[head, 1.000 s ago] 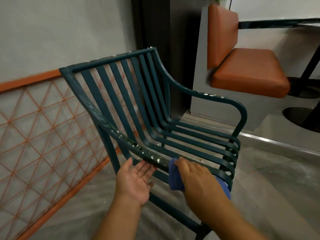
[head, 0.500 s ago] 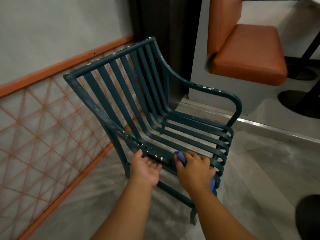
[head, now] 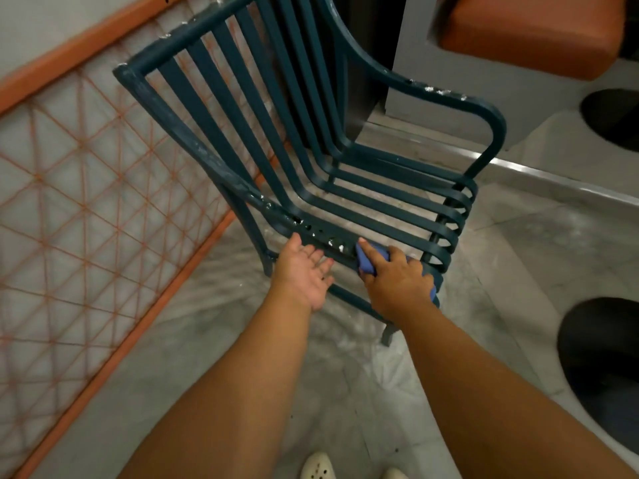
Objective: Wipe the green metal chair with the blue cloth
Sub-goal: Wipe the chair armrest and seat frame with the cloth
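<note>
The dark green slatted metal chair [head: 262, 140] stands in front of me, its near armrest flecked with white spots. My right hand [head: 397, 281] presses the blue cloth [head: 366, 261] against the front end of that near armrest, and the hand covers most of the cloth. My left hand [head: 304, 274] sits just left of it with the palm up and fingers spread, its fingertips touching the underside of the armrest. It holds nothing.
An orange lattice panel [head: 86, 202] leans along the wall on the left. An orange cushioned bench [head: 532, 39] on a grey base is behind the chair. Dark round table bases [head: 601, 357] lie on the floor at right. My light shoes [head: 318, 468] show at the bottom.
The view has tilted down and pulled back, so the chair sits higher in frame. Both hands stay at the near armrest; the cloth hand shifted slightly along it.
</note>
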`<state>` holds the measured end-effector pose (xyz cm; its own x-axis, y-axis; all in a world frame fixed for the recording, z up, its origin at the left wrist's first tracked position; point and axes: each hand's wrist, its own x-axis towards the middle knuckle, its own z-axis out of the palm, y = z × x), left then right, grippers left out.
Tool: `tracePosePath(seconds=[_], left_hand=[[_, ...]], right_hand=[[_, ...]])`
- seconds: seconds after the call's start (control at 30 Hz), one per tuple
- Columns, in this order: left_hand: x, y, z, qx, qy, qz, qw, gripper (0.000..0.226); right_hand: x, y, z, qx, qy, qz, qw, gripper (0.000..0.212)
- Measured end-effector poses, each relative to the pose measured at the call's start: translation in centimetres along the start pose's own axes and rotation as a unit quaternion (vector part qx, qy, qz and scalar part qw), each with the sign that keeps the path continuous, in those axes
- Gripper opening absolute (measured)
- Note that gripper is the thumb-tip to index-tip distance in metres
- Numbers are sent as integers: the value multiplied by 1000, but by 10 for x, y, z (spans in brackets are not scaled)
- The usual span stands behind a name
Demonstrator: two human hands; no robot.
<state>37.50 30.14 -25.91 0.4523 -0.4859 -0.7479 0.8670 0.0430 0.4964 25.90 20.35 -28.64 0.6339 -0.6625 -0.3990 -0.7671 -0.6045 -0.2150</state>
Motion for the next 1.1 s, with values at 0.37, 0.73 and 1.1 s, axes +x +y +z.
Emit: tracePosePath(seconds=[0.37, 0.73, 1.1], left_hand=[[31, 8, 5, 11, -1, -3, 1000, 60], [45, 8, -6, 57, 66, -24, 996, 67], [47, 19, -13, 56, 71, -35, 995, 71]], right_hand=[[21, -26, -3, 203, 146, -127, 960, 58], [31, -40, 7, -22, 48, -134, 989, 59], [50, -29, -8, 40, 34, -151, 987, 45]])
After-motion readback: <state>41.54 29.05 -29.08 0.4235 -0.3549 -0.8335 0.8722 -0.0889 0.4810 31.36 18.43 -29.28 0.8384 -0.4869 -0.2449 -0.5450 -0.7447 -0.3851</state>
